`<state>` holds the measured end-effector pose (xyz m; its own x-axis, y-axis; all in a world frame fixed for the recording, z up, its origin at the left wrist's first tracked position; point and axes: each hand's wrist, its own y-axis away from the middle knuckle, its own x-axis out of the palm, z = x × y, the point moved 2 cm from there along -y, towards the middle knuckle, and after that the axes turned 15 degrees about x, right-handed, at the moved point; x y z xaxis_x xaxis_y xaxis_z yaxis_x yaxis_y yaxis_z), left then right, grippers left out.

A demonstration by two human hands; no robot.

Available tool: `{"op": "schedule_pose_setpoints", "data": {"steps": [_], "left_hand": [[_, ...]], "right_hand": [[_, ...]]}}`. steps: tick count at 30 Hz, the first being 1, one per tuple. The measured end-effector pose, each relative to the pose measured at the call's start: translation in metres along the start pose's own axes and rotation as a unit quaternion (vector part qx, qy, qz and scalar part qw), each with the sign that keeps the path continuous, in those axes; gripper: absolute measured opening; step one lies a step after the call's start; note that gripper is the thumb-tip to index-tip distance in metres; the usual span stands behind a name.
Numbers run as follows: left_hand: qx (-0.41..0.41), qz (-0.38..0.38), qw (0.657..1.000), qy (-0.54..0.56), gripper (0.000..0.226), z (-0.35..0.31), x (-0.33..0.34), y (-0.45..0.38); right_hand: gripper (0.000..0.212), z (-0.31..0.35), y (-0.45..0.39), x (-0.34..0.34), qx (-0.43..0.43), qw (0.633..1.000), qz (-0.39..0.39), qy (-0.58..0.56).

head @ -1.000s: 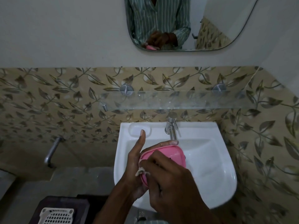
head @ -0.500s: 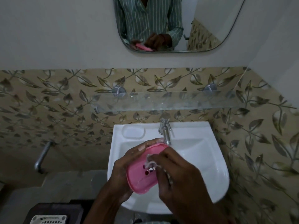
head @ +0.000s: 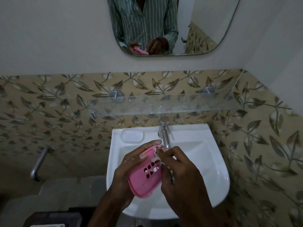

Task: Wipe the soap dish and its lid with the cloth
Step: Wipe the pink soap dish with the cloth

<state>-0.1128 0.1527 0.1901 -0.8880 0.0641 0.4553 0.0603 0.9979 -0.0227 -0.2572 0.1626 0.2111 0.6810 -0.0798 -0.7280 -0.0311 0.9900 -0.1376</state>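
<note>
A pink soap dish (head: 142,182) with several drain holes is held over the white basin, tilted with its holed face toward me. My left hand (head: 129,167) grips it from the left, thumb on its upper edge. My right hand (head: 178,176) covers the dish's right side and pinches a small white cloth (head: 155,157) against the dish's upper end. Most of the cloth is hidden under my fingers. No separate lid is visible.
The white wall-hung sink (head: 211,163) has a chrome tap (head: 164,131) right behind my hands and a moulded soap recess (head: 132,135) at its back left. A glass shelf (head: 157,104) juts out above the tap. A mirror (head: 201,27) hangs higher up. A metal pipe (head: 39,163) sticks out at left.
The dish has turned from edge-on to showing its holed face. My right hand with the cloth has slid from the dish's lower left up to its top end.
</note>
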Motion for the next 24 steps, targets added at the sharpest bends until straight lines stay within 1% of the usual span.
{"op": "schedule_pose_setpoints", "data": {"steps": [2,3,6,9,10,12,13,16,20,22,24], "left_hand": [[0.021,-0.007,1.000,-0.016,0.063,0.001,0.000,0.001],[0.027,-0.011,0.999,-0.017,0.063,0.001,0.000,0.001],[0.037,-0.010,0.999,-0.003,0.075,-0.004,-0.003,-0.001],[0.009,-0.002,0.999,0.042,0.081,-0.003,-0.003,-0.002],[-0.001,-0.002,0.998,0.063,0.085,-0.003,-0.001,-0.001],[-0.007,0.003,0.997,0.077,0.087,0.002,0.004,0.001],[-0.010,-0.005,0.997,0.078,0.085,0.003,0.006,0.003],[-0.004,-0.012,0.995,0.099,0.079,0.004,0.007,0.007],[0.017,0.002,0.998,0.053,0.088,0.000,0.004,0.006],[0.029,-0.009,0.999,0.041,0.090,0.002,0.000,0.004],[0.041,-0.005,0.997,0.058,0.090,0.000,-0.004,0.000]], "right_hand": [[0.030,-0.002,0.002,0.004,0.037,0.999,-0.012,0.010],[0.026,-0.003,0.005,0.006,0.057,0.998,-0.012,0.004],[0.018,-0.004,0.010,0.011,0.109,0.993,-0.006,-0.045],[0.018,-0.004,0.011,0.012,0.170,0.978,0.004,-0.118],[0.021,-0.001,0.010,0.011,0.165,0.978,-0.015,-0.126],[0.027,0.004,0.009,0.010,0.124,0.984,-0.053,-0.119],[0.029,0.007,0.008,0.008,0.103,0.986,-0.059,-0.114],[0.035,0.007,0.005,0.006,0.037,0.995,-0.037,-0.084],[0.039,0.004,0.005,0.006,0.050,0.995,-0.052,-0.066],[0.036,0.002,0.009,0.009,0.069,0.994,-0.049,-0.064],[0.031,0.001,0.014,0.009,0.081,0.994,-0.028,-0.067]]}}
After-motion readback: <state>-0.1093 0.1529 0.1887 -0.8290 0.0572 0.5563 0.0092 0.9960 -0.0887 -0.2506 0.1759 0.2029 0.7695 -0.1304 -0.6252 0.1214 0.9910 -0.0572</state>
